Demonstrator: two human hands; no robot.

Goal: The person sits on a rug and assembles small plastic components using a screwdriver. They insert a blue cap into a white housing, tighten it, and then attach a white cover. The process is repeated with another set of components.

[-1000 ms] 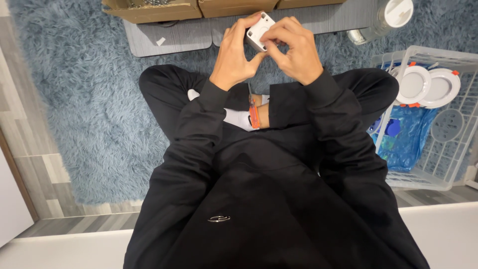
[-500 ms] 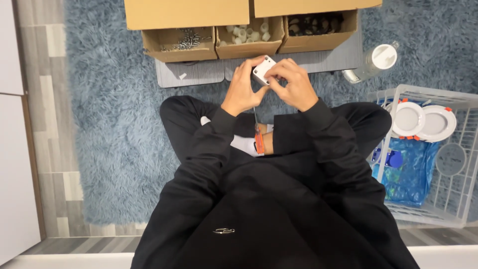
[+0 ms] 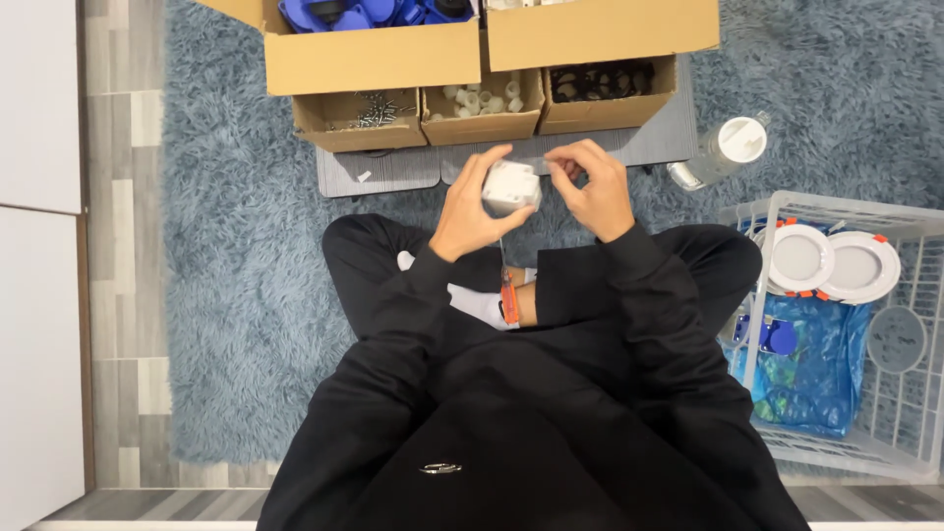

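A shaggy grey-blue rug (image 3: 226, 295) over pale plank flooring is seen from above, with a person in black seated cross-legged on it. Beyond the hands, two large cardboard boxes (image 3: 374, 54) are stacked over a row of three small open cartons, one holding screws (image 3: 369, 110), set on a grey mat (image 3: 379, 172). To the right of the right hand, a white wire basket (image 3: 836, 433) is seen holding round white light fittings (image 3: 831, 264) and a blue bag, with a clear bottle (image 3: 716, 155) lying just beyond it. A small white boxy part (image 3: 510, 188) is gripped in the left hand (image 3: 470, 208), raised above the lap. The right hand (image 3: 593, 189) is held just beside it, fingertips pinched together; whether something tiny is held there cannot be told. Any small piece let slip from that pinch would likely be lost in the deep pile below. The white part, held only by fingertips, could be dropped if pressed hard from the right.
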